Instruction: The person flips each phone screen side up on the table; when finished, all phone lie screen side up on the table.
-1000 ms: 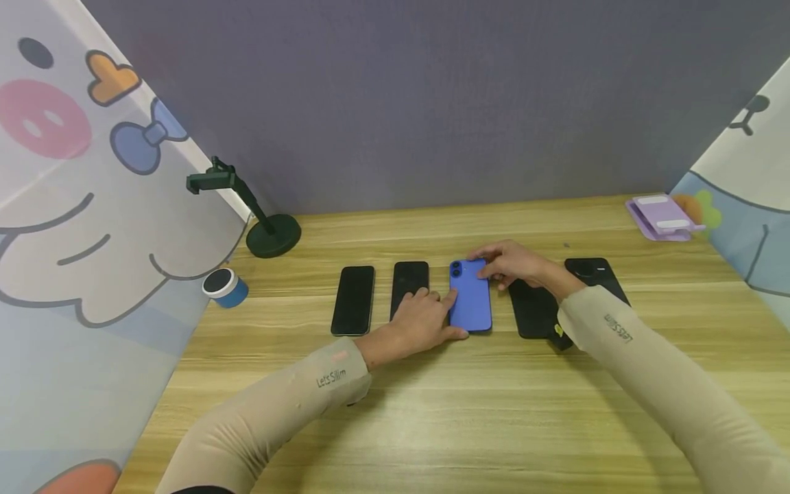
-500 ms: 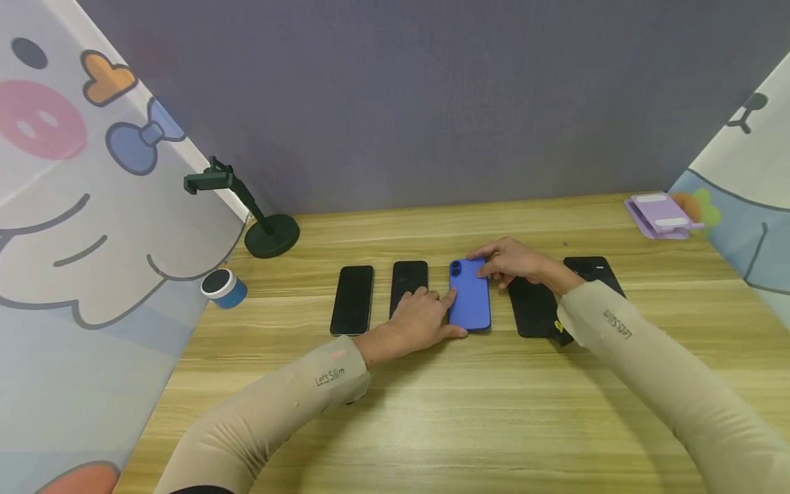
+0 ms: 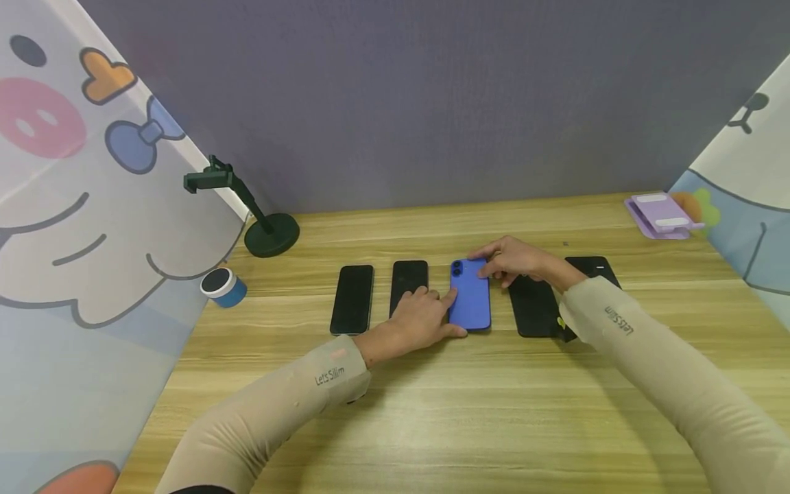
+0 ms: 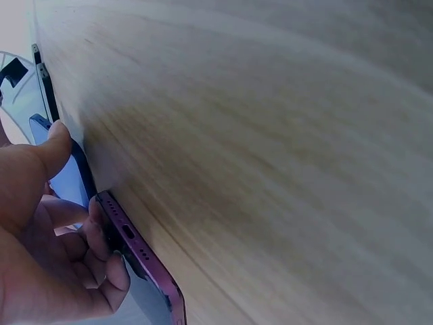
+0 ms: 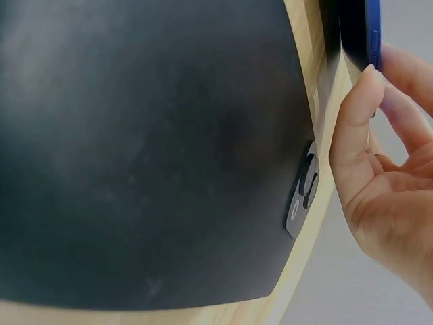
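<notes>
A blue phone (image 3: 471, 305) lies back up on the wooden table, its two camera lenses at the upper left. My left hand (image 3: 418, 322) holds its lower left corner, thumb at the bottom edge and index finger at the left side. The other left fingers rest over a black-screened phone (image 3: 409, 274), partly hiding it. At the opposite corner, my right hand (image 3: 517, 264) pinches the blue phone's upper right edge; the right wrist view shows thumb and index finger on its blue side (image 5: 374, 34). Beneath the right wrist lies a black phone (image 3: 533, 312), partly covered.
Another dark-screened phone (image 3: 352, 300) lies at the row's left, and a further black phone (image 3: 592, 269) at its right, partly behind the sleeve. A dark green stand (image 3: 271, 237), a blue and white jar (image 3: 225, 288) and a purple folding stand (image 3: 660, 216) stand farther out.
Both hands keep their hold on the blue phone, which stays in place. The right forearm has shifted very slightly.
</notes>
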A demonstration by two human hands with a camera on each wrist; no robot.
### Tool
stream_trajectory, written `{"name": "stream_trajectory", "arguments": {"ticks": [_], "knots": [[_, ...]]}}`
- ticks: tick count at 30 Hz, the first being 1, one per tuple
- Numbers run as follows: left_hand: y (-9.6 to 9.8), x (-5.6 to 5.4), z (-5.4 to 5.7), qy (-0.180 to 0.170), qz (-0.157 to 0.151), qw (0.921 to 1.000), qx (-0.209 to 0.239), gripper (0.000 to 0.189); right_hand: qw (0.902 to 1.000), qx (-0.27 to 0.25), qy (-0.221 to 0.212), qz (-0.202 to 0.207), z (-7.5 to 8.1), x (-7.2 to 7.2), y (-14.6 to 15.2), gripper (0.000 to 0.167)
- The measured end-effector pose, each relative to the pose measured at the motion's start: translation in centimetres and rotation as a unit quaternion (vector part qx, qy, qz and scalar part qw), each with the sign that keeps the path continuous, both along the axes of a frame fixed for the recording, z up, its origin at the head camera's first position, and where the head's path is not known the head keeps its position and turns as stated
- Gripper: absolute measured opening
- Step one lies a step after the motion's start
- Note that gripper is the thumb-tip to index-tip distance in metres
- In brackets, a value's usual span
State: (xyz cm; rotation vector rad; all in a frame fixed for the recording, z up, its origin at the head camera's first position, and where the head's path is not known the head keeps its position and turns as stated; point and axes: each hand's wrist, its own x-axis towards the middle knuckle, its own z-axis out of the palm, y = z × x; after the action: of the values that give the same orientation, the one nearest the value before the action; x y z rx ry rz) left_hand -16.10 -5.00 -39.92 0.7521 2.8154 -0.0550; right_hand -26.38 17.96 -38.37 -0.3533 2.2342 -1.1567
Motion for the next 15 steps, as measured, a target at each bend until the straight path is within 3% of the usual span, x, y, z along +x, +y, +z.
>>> {"name": "stream_trajectory", "arguments": {"ticks": [9, 15], "knots": [[-0.09, 0.15, -0.03, 0.005, -0.008, 0.9999, -0.008, 0.084, 0.9999, 0.008, 0.013, 0.001, 0.38, -0.05, -0.16, 0.054], [0.25, 0.41, 0.41, -0.001, 0.001, 0.9999, 0.014, 0.085, 0.9998, 0.009, 0.016, 0.005, 0.86, -0.15, -0.31, 0.056]]}}
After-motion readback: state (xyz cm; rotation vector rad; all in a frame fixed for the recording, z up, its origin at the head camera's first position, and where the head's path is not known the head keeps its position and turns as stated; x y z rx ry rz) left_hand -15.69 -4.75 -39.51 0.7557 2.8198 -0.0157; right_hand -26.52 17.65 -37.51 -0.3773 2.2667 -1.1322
